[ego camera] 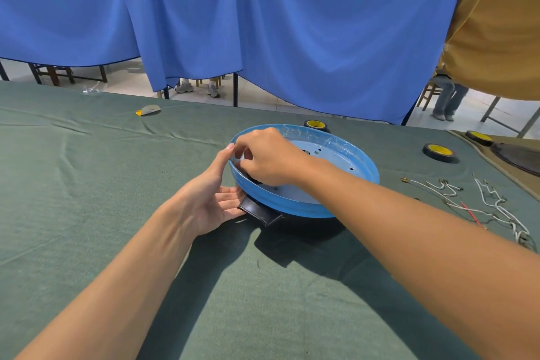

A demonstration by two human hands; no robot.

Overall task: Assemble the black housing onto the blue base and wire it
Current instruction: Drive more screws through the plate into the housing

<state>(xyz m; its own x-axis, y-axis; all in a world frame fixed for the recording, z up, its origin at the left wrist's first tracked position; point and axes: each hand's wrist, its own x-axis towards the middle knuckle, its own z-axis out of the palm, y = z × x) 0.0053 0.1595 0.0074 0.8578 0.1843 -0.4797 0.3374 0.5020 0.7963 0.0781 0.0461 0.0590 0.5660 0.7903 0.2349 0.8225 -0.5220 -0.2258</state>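
The left hand [216, 199] is bracing the blue base [292, 204] from outside. Its fingers are lying fairly straight against the lower wall and its thumb is reaching up to touch the rim, so it is spread open rather than gripping.

The right hand [271, 158] is reaching down inside the base near that same rim with its fingers curled. I cannot tell whether they are pinching anything, because the knuckles are hiding the tips.

The base is sitting in the middle of the surface, towards the far edge. The black housing [260, 212] is poking out from under its near side, just beside the left fingers.

What could go wrong, as I judge it:
- The base is looking tilted on the housing, so pressing inside the rim may rock or slide it if the left hand is easing off.
- The parts may seat crooked.
- A fingertip may be nipped between base and housing.

Counted:
- one base and one housing
- three tape rolls [438, 152] towards the far right corner
- a tangle of white wires [496, 207] along the right edge, too knotted to number
- one red wire [470, 213] among them
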